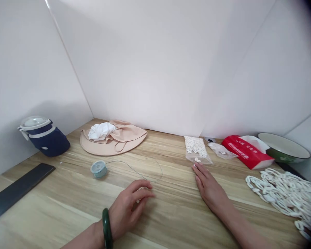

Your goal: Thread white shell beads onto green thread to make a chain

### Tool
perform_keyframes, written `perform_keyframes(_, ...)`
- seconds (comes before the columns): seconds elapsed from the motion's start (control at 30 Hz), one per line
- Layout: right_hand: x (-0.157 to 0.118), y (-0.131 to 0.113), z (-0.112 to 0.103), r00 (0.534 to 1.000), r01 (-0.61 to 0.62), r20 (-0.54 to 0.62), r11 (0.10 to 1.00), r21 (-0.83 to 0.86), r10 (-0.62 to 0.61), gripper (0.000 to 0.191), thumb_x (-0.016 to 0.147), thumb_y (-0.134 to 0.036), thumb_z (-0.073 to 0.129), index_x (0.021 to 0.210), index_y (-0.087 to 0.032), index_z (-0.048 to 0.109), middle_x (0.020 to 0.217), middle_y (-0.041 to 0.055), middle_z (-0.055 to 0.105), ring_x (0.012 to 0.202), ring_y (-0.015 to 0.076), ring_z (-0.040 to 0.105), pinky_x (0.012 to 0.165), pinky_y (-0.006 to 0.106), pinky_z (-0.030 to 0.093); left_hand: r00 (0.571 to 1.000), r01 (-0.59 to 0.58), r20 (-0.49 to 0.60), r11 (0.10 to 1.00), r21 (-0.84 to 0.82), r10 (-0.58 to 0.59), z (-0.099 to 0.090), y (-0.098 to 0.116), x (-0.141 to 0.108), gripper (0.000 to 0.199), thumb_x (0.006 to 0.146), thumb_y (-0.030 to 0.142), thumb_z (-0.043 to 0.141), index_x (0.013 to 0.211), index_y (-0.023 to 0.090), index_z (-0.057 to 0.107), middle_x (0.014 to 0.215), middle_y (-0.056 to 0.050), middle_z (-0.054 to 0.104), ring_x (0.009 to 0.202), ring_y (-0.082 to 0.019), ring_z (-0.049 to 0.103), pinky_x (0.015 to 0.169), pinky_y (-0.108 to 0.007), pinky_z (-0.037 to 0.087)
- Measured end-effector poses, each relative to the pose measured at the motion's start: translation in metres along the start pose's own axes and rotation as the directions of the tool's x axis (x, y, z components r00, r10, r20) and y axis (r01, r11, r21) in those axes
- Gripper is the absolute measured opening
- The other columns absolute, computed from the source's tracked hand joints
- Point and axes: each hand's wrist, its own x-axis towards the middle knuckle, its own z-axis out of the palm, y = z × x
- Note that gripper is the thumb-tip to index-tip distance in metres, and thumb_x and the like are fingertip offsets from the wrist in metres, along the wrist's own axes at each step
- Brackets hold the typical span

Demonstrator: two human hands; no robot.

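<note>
My left hand (131, 207), with a dark green bangle (107, 228) at its wrist, is held low over the table with its fingers curled. Small white pieces (138, 201), seemingly shells, show partly between thumb and fingers. My right hand (209, 188) reaches forward, fingers stretched out and close together. Its fingertips are at the mouth of a clear bag (195, 148) of small white cowrie-like shells, beside a few loose shells (197, 160). Beyond my left hand, a spool of pale blue-green cord (99, 169) stands with its loose cord (129, 167) curving across the wood.
At right are a heap of strung white shells (287, 193), a red tissue pack (246, 152), a green-sided bowl (285, 147) and a smaller plastic bag (221, 151). A beige hat (129, 135), navy lidded container (45, 136) and dark flat bar (20, 188) lie leftward. White walls enclose the table.
</note>
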Motion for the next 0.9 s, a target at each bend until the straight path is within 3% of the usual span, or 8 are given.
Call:
perform_keyframes(0.3,-0.062,-0.01,-0.039,0.999,0.019,0.035,0.993,0.117,-0.023,0.037,0.089,-0.021,0.038,0.124,-0.017,0.052,0.135,0.0109,0.05,0.128,0.021,0.042,0.104,0.043,0.039,0.978,-0.121,0.167,0.992,-0.035,0.126,0.035,0.03,0.02,0.031,0.083,0.007,0.043,0.101,0.021,0.064,0.114,-0.008,0.06,0.113,-0.018,0.051,0.097,-0.028,0.042)
perform_keyframes(0.53,-0.096,-0.014,-0.07,0.983,-0.175,0.107,0.929,0.327,0.147,0.039,0.088,-0.027,0.045,0.126,-0.026,0.05,0.134,0.0057,0.052,0.125,0.0221,0.046,0.102,0.043,0.039,0.959,-0.141,0.239,0.988,-0.06,0.152,0.053,0.044,0.027,0.031,0.079,0.005,0.044,0.096,0.019,0.066,0.107,-0.008,0.063,0.104,-0.018,0.055,0.093,-0.028,0.044)
perform_keyframes(0.67,-0.1,-0.013,-0.082,0.944,-0.33,0.179,0.832,0.446,0.279,0.041,0.089,-0.03,0.044,0.129,-0.026,0.045,0.13,0.0047,0.056,0.122,0.0187,0.049,0.101,0.037,0.04,0.97,-0.044,0.235,0.998,-0.054,0.056,0.064,0.053,0.036,0.034,0.078,0.006,0.043,0.098,0.021,0.066,0.103,-0.005,0.064,0.093,-0.017,0.059,0.085,-0.027,0.048)
perform_keyframes(0.8,-0.098,-0.009,-0.084,0.913,-0.401,0.171,0.73,0.554,0.371,0.04,0.09,-0.033,0.042,0.128,-0.022,0.044,0.122,0.007,0.063,0.113,0.0164,0.057,0.096,0.031,0.046,0.966,0.126,0.234,0.991,-0.034,-0.114,0.083,0.06,0.048,0.044,0.073,0.014,0.054,0.115,0.026,0.058,0.114,-0.002,0.057,0.069,-0.012,0.058,0.073,-0.026,0.051)
perform_keyframes(0.9,-0.092,-0.005,-0.081,0.909,-0.402,0.102,0.786,0.469,0.404,0.037,0.088,-0.031,0.043,0.123,-0.021,0.048,0.116,0.0081,0.066,0.103,0.0187,0.063,0.092,0.035,0.05,0.945,0.156,0.294,0.988,-0.007,-0.147,0.102,0.064,0.058,0.054,0.066,0.021,0.062,0.119,0.026,0.054,0.115,-0.003,0.055,0.067,-0.014,0.056,0.07,-0.028,0.051)
